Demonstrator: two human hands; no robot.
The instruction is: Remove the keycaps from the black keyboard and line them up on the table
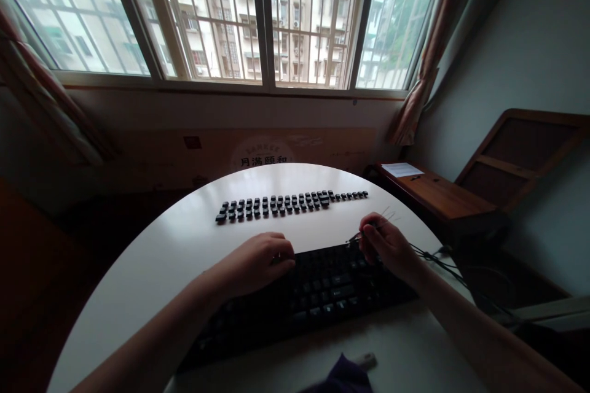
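Thin metal wire is poking up out of the person's right hand (387,247), which is clamping its thumb and fingers together on a slender wire tool (354,237). The tool's lower end is pointing leftward, at the far edge of the black keyboard (322,288); whether it is touching a key is not clear. The left hand (263,263) is lying over the keyboard's far edge with its fingers curling toward the thumb, and one cannot tell whether it is gripping anything. The keyboard is stretching beneath both hands, sitting at a slant on the white worktop (152,270), its near left end sinking into shadow. Beyond the hands, loose black keycaps (221,218) are standing in close rows, thinning to a single line of small ones at the right. Dark cables (436,256) are trailing past the right wrist toward the worktop's edge. On the near side, a purple cloth (349,376) is lying just beside a pale, blunt-ended object (367,360). Farther right, a paper sheet (400,169) is resting on a brown wooden seat (431,193), and a barred window (299,31) is letting in daylight ahead.
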